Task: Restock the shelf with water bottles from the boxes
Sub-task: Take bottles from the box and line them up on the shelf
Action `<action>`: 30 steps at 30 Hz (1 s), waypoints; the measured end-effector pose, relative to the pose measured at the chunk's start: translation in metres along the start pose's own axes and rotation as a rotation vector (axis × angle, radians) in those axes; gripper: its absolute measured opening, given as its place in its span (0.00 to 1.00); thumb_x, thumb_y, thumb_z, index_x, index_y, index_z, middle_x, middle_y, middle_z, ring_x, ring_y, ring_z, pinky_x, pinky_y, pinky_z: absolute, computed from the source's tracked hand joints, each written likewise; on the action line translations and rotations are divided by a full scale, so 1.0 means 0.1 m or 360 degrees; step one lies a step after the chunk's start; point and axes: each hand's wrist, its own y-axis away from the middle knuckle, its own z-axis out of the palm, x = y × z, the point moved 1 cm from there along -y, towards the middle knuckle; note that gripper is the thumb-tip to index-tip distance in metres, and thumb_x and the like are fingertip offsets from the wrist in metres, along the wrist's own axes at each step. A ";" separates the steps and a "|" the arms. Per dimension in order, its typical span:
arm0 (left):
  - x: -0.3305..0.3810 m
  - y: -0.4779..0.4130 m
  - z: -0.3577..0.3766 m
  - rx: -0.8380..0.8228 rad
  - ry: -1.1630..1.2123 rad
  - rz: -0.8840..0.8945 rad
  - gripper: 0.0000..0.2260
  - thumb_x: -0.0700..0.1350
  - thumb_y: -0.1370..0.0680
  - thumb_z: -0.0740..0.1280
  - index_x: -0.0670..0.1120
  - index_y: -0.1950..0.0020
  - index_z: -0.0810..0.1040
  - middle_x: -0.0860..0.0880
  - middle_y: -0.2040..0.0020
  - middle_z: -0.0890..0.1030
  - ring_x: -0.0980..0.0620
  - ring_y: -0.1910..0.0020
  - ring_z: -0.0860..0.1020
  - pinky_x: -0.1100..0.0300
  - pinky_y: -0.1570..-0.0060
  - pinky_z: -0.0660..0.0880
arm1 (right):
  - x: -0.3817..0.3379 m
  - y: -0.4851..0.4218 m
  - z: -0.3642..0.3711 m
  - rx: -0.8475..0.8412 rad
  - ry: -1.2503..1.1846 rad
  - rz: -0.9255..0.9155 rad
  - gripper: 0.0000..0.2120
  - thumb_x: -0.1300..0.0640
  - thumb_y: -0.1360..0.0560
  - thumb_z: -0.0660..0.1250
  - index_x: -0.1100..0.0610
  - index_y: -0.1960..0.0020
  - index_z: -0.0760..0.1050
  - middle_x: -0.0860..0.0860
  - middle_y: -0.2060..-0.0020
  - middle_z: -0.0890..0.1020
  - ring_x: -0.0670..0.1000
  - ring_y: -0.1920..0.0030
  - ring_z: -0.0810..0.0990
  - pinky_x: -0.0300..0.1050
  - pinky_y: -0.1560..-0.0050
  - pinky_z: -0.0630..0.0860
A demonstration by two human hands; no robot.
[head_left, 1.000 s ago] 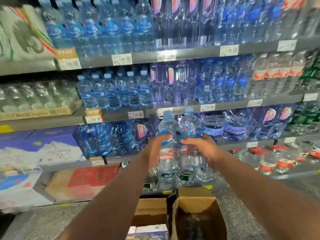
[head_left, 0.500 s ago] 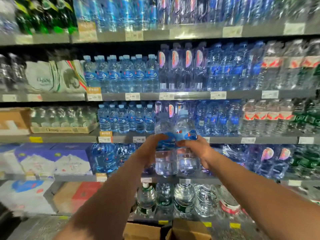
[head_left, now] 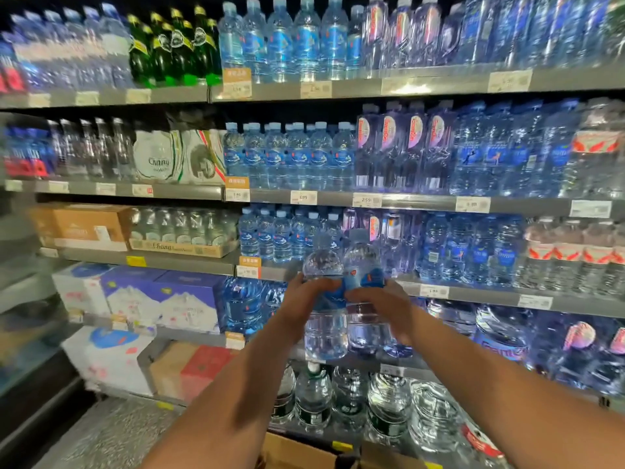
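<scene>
Two clear water bottles with blue labels and pale blue caps stand side by side in the air before the shelves. My left hand (head_left: 313, 297) grips the left bottle (head_left: 324, 333) around its label. The right bottle (head_left: 362, 262) is held by my right hand (head_left: 380, 308) at the same height. Both bottles are upright and touch each other. Their caps reach the level of the shelf (head_left: 277, 274) holding several matching small blue-label bottles (head_left: 282, 236). The tops of cardboard boxes (head_left: 297, 451) show at the bottom edge.
Shelves packed with bottled water fill the view, with price tags along each rail. Green glass bottles (head_left: 169, 49) stand top left. Cartons and shrink-wrapped packs (head_left: 162, 299) sit on the left shelves. Large clear bottles (head_left: 385, 404) line the bottom shelf. Speckled floor lies bottom left.
Both hands have lifted the two bottles higher, from the lower shelf level up toward the shelf of matching bottles. The view has tilted upward, so the boxes have dropped almost out of sight.
</scene>
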 end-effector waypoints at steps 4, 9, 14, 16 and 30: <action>0.06 -0.10 -0.46 -0.0024 -0.0060 -0.0014 0.04 0.37 0.29 0.70 0.41 0.56 0.76 0.47 0.61 0.81 0.51 0.62 0.79 0.61 0.62 0.70 | 0.01 -0.19 0.46 0.0080 0.0020 0.0073 0.16 0.63 0.32 0.75 0.61 0.46 0.77 0.60 0.55 0.85 0.60 0.54 0.83 0.50 0.57 0.76; 0.16 -0.33 -1.10 -0.0058 -0.0082 0.0013 0.09 0.37 0.29 0.71 0.38 0.51 0.77 0.42 0.56 0.80 0.49 0.62 0.79 0.61 0.64 0.73 | 0.01 -0.37 1.10 0.0153 -0.0061 0.0011 0.12 0.62 0.33 0.76 0.62 0.50 0.79 0.66 0.52 0.82 0.57 0.58 0.78 0.49 0.59 0.72; 0.18 -0.56 -1.60 -0.0149 -0.0061 0.0029 0.08 0.30 0.28 0.69 0.42 0.62 0.76 0.48 0.67 0.81 0.51 0.67 0.79 0.69 0.75 0.73 | 0.07 -0.53 1.61 0.0279 -0.0133 0.0061 0.20 0.62 0.36 0.78 0.62 0.47 0.77 0.57 0.55 0.85 0.57 0.54 0.83 0.50 0.54 0.76; 0.13 -0.67 -1.76 -0.0157 -0.0031 -0.0003 0.08 0.32 0.29 0.70 0.38 0.52 0.78 0.44 0.58 0.83 0.49 0.62 0.80 0.65 0.71 0.75 | 0.11 -0.58 1.74 0.0352 -0.0101 0.0046 0.26 0.63 0.39 0.80 0.61 0.43 0.74 0.55 0.54 0.84 0.55 0.53 0.83 0.49 0.52 0.78; -0.29 -1.64 -1.77 -0.0212 -0.0112 -0.0027 0.34 0.39 0.32 0.76 0.42 0.29 0.66 0.50 0.34 0.69 0.45 0.37 0.70 0.53 0.45 0.68 | 0.50 -1.49 1.50 0.0549 -0.0045 0.0141 0.28 0.66 0.41 0.79 0.58 0.43 0.76 0.54 0.52 0.84 0.53 0.52 0.82 0.42 0.58 0.75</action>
